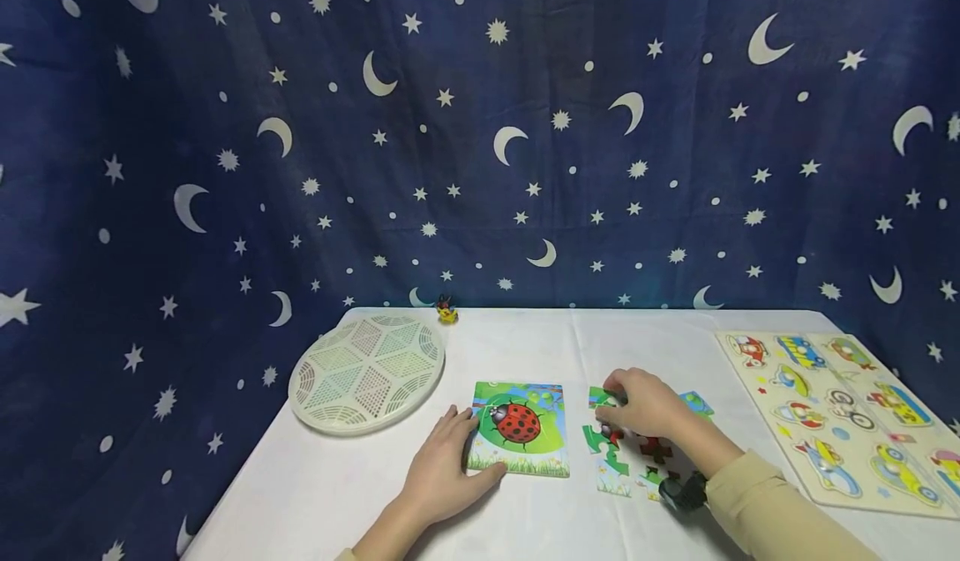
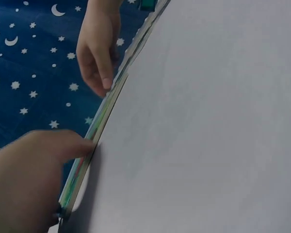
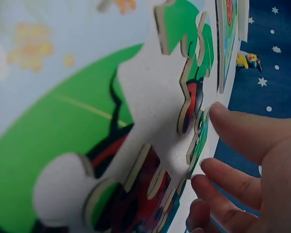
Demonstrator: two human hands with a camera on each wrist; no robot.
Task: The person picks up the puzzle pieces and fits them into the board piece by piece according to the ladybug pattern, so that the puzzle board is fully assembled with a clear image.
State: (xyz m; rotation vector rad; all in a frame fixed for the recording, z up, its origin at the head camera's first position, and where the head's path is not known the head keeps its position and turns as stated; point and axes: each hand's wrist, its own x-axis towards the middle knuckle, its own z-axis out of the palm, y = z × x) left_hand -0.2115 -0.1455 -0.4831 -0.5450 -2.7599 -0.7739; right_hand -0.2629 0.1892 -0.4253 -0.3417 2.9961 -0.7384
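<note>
A square ladybug picture board (image 1: 551, 444) lies on the white table. My left hand (image 1: 444, 473) rests at its lower left corner, fingers along the left side and thumb (image 2: 82, 148) on the near edge. To the board's right is a loose cluster of jigsaw pieces (image 1: 615, 458) in green, red and flower print. Over their far side my right hand (image 1: 648, 407) reaches down. In the right wrist view its thumb and fingertips pinch a green puzzle piece (image 3: 198, 145) at its two ends. Other pieces (image 3: 177, 29) lie slightly apart around it.
A round board with a coloured star pattern (image 1: 367, 375) is at the left of the table. A wooden vehicle puzzle board (image 1: 840, 461) lies at the right. A small yellow and red figure (image 1: 447, 311) stands near the back edge, before a starry blue curtain (image 1: 480, 186).
</note>
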